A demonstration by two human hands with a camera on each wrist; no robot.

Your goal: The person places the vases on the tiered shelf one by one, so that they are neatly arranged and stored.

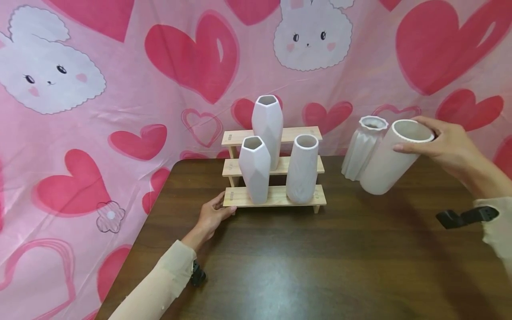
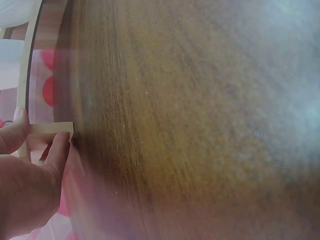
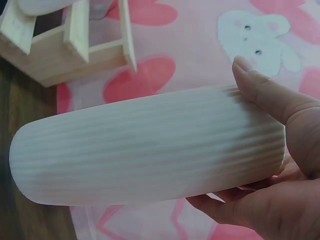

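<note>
Vase (image 1: pixel 390 162) in curled right hand (image 1: pixel 452 143), shelf (image 1: pixel 277 195) in left (image 1: pixel 211 218)

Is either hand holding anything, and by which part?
The right hand holds a ribbed white vase near its rim; the left hand grips the wooden stand at the left end of its lowest step.

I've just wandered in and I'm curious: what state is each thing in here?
Three-tier wooden stand: upright, held by the left hand.
Ribbed vase: mouth up, gripped near its rim by the right hand; base contact with the table unclear.
Fluted vase: upright, partly hidden behind the ribbed vase.
Tall faceted vase: upright, middle tier.
Shorter faceted vase: upright, bottom tier.
Round-mouthed textured vase: upright, bottom tier.
</note>
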